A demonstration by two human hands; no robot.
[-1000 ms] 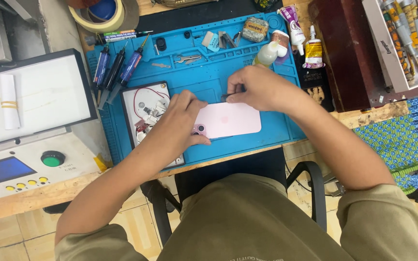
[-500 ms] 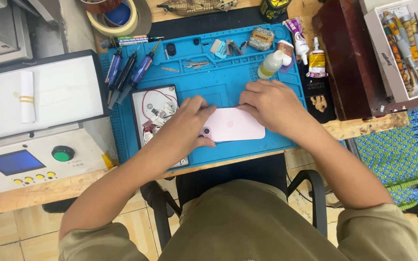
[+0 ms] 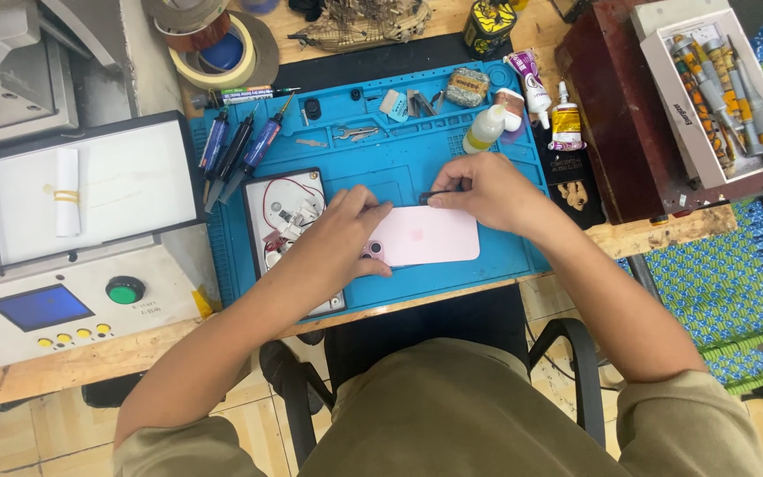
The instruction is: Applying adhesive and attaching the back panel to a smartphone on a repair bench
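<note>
Seen from above: pink phone (image 3: pixel 424 235) lying back-up on a blue mat (image 3: pixel 505 256), near its front edge, camera end to the left. Left hand (image 3: pixel 346 228) pressed over the camera corner, fingers curled loosely on the phone's top and left edges, pinning it flat rather than gripping it. Right hand (image 3: pixel 487 190) at the phone's upper right edge, thumb and fingers closed around a thin dark tool (image 3: pixel 434 196), its tip touching or nearly touching the top edge; exact contact too small to tell. Apparently the step of working a tool along the seam of the back cover, with little of the edge opened so far as can be judged. Next move likely calling for a shallow angle, light pressure and a steady hold from the left hand, to keep the tip from slipping or the cover from cracking. Beside the left hand, an opened device (image 3: pixel 289 216) with red wires. Further back on the mat, screwdrivers (image 3: pixel 240 150), small bottles (image 3: pixel 486 128) and glue tubes (image 3: pixel 565 119). Tape rolls (image 3: pixel 222 49) behind; grey machine (image 3: pixel 55 300) with a green button to the left.
</note>
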